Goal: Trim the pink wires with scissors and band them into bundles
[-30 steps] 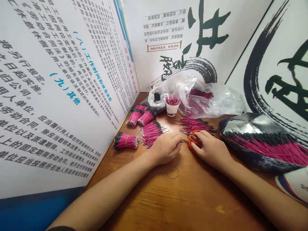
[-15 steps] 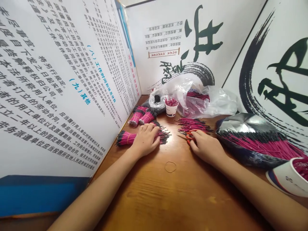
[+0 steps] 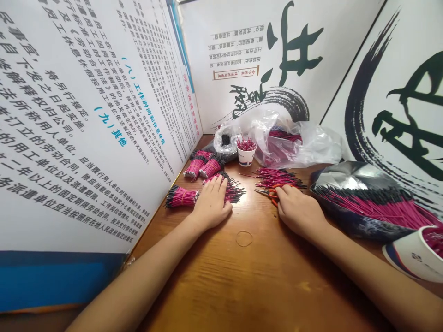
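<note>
My left hand (image 3: 212,203) lies flat with its fingers stretched over a loose pile of pink wires with black ends (image 3: 236,191). Beside its wrist is a wire bundle (image 3: 182,197) tied with a band. My right hand (image 3: 297,208) is closed on the orange handles of small pliers (image 3: 266,192), whose jaws point left, low over the table. Just behind the pliers is another loose heap of pink wires (image 3: 277,177). Between my forearms a thin rubber band (image 3: 244,238) rests on the wooden table (image 3: 238,286).
More tied bundles (image 3: 203,166) are stacked at the back left. A paper cup (image 3: 246,157) of pink pieces stands near a clear plastic bag (image 3: 311,145). On the right are an open bag of wires (image 3: 374,203) and another paper cup (image 3: 411,253). Printed panels (image 3: 238,23) enclose the table.
My left hand has shifted slightly right, its thumb now closer to the fingers. The pliers in my right hand have turned a little, and their jaws look closer together.
</note>
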Available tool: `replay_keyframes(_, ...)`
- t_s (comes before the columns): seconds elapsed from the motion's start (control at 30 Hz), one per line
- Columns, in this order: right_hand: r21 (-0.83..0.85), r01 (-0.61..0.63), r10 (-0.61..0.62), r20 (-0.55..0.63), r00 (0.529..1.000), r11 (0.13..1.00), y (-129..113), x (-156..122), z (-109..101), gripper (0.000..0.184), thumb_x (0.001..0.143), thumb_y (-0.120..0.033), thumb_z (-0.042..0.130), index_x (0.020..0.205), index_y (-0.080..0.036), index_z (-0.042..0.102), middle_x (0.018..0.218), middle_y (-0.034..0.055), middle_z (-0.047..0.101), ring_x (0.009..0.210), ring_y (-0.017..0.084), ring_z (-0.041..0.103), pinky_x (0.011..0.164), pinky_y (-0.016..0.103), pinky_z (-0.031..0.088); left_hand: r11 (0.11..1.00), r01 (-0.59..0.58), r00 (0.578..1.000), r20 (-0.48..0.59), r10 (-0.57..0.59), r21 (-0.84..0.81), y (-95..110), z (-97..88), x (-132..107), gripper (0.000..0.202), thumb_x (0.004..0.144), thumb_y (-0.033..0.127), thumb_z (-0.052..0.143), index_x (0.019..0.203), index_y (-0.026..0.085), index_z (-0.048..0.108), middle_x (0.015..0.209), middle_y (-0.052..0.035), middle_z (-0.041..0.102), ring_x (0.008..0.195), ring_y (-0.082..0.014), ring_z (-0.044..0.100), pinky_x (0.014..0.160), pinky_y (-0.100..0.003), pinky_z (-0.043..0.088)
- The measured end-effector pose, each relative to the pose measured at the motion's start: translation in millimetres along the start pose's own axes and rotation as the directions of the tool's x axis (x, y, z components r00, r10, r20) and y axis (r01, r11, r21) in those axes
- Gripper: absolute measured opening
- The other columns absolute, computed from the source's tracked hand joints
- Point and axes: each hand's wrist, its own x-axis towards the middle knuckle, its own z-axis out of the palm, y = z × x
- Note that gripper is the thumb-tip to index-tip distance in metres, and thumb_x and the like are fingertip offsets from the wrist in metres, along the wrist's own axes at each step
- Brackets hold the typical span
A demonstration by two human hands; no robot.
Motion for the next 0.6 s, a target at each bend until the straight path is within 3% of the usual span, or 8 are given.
replay_keyframes(0.27,0.010,-0.008,0.009,-0.059,0.998,1.000,3.6,0.7,6.2,0.025,0.091,-0.019,0.047,0.104,-0.011,0.067,0.103,0.0143,0.067,0.099,0.028,0.059,0.076,0.035,0.044,0.994,0.108,0.994,0.016,-0.108,0.019,4.0,3.1,2.7,0.072,0.088,0.040,0.045,0.148,0.003,0.029,0.157,-0.0224,0.029,0.147,-0.0338,0.026,0.122,-0.049,0.020)
replay_keyframes(0.47,0.027,-0.021,0.023,-0.074,0.997,0.999,3.9,0.3,4.2,0.025,0.093,-0.026,0.046,0.095,-0.014,0.068,0.096,0.0119,0.067,0.096,0.027,0.060,0.072,0.034,0.043,0.994,0.101,0.994,0.034,-0.102,0.043,2.8,-5.2,11.8,0.067,0.084,0.044,0.050,0.138,0.006,0.040,0.153,-0.0246,0.034,0.143,-0.0370,0.031,0.118,-0.051,0.025)
replay_keyframes(0.6,0.032,-0.054,0.057,-0.107,0.993,0.998,2.6,-0.2,2.8,0.022,0.092,-0.028,0.049,0.094,-0.015,0.066,0.095,0.0110,0.066,0.094,0.026,0.060,0.069,0.032,0.041,0.997,0.055,0.998,0.026,-0.057,0.057,-0.6,-11.6,19.8,0.058,0.081,0.047,0.052,0.125,0.009,0.049,0.140,-0.0230,0.047,0.131,-0.0370,0.044,0.110,-0.050,0.035)
